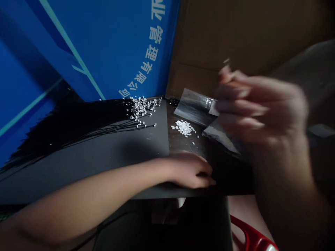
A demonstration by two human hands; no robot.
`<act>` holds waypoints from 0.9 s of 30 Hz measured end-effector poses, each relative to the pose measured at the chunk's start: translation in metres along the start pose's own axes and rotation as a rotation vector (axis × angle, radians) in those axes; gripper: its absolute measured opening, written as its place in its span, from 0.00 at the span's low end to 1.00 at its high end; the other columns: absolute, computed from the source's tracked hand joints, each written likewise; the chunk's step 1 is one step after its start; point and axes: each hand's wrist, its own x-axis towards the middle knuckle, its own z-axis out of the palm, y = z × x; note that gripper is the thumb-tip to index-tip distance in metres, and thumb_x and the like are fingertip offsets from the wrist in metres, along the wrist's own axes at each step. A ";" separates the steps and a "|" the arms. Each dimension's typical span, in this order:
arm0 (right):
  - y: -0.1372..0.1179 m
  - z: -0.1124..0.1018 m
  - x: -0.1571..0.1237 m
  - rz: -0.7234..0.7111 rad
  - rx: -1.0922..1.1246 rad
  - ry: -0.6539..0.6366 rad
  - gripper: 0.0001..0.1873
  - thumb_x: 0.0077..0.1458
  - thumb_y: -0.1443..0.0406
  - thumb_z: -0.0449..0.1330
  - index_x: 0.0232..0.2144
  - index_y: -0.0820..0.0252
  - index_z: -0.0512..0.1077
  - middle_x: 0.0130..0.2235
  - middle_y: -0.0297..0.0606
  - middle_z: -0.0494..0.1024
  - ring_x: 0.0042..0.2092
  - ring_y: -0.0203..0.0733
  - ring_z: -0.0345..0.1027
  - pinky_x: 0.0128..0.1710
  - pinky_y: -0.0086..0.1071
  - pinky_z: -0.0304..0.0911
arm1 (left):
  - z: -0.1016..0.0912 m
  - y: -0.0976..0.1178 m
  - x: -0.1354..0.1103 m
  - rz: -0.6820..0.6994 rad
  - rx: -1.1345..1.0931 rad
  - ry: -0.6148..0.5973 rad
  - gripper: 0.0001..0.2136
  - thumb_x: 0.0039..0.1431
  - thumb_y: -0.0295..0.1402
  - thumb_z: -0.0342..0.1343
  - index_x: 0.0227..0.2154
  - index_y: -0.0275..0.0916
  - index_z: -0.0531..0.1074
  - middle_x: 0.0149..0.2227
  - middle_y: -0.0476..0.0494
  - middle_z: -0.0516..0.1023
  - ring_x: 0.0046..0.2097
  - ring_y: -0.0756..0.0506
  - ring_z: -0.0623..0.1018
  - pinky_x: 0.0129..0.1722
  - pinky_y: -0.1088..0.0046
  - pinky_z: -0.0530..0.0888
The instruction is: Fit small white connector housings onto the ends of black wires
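My left hand (192, 170) is low over the dark tabletop near its front edge. Its fingers are curled and pressed together; whatever they hold, if anything, is hidden. Raised at the right is my right hand (264, 108), blurred, with fingers bent inward and thumb and forefinger pinched. A small greyish tip shows above the pinch, too smeared to name. Beyond my left hand lies a pile of small white pieces (184, 128). To the left stretches a bundle of thin black strands (78, 118), with many white end pieces (141, 108) at its right end.
A blue printed panel (104, 45) and a brown cardboard wall (222, 35) stand behind the table. Clear plastic bags (192, 108) lie partly behind my right hand. A grey mat (104, 153) covers the left side. Below the edge is a red object (251, 233).
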 end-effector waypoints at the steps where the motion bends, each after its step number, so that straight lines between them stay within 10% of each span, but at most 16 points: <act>1: 0.012 0.002 0.010 0.100 0.120 -0.102 0.19 0.78 0.70 0.48 0.36 0.60 0.75 0.24 0.24 0.71 0.18 0.21 0.57 0.13 0.16 0.49 | -0.011 -0.002 -0.006 -0.061 -0.044 -0.018 0.12 0.72 0.44 0.59 0.39 0.42 0.82 0.45 0.47 0.88 0.40 0.45 0.82 0.36 0.68 0.71; 4: 0.051 -0.013 0.046 0.160 0.211 -0.233 0.02 0.67 0.71 0.65 0.40 0.62 0.78 0.28 0.29 0.81 0.22 0.29 0.71 0.16 0.20 0.64 | -0.043 -0.018 -0.021 -0.262 -0.035 0.036 0.13 0.70 0.44 0.60 0.39 0.41 0.83 0.38 0.47 0.88 0.36 0.45 0.80 0.37 0.66 0.71; 10: 0.102 -0.066 0.086 0.058 0.214 -0.319 0.17 0.55 0.64 0.79 0.41 0.63 0.78 0.32 0.32 0.86 0.26 0.36 0.81 0.20 0.26 0.74 | -0.081 -0.072 -0.028 -0.481 0.064 0.656 0.07 0.68 0.35 0.60 0.39 0.39 0.80 0.42 0.43 0.86 0.44 0.42 0.81 0.47 0.63 0.74; 16: 0.112 -0.067 0.079 0.015 0.145 -0.260 0.15 0.58 0.61 0.77 0.41 0.59 0.78 0.31 0.33 0.84 0.28 0.39 0.81 0.21 0.28 0.75 | -0.077 -0.094 -0.033 -0.541 0.466 0.512 0.11 0.71 0.35 0.58 0.45 0.40 0.85 0.49 0.38 0.85 0.53 0.35 0.81 0.57 0.53 0.74; 27: 0.127 -0.054 0.079 -0.024 0.159 -0.160 0.16 0.54 0.61 0.78 0.38 0.59 0.77 0.29 0.32 0.82 0.26 0.37 0.78 0.21 0.30 0.75 | -0.068 -0.100 -0.032 -0.430 0.491 0.514 0.12 0.73 0.38 0.59 0.46 0.40 0.86 0.51 0.40 0.85 0.52 0.38 0.79 0.58 0.54 0.72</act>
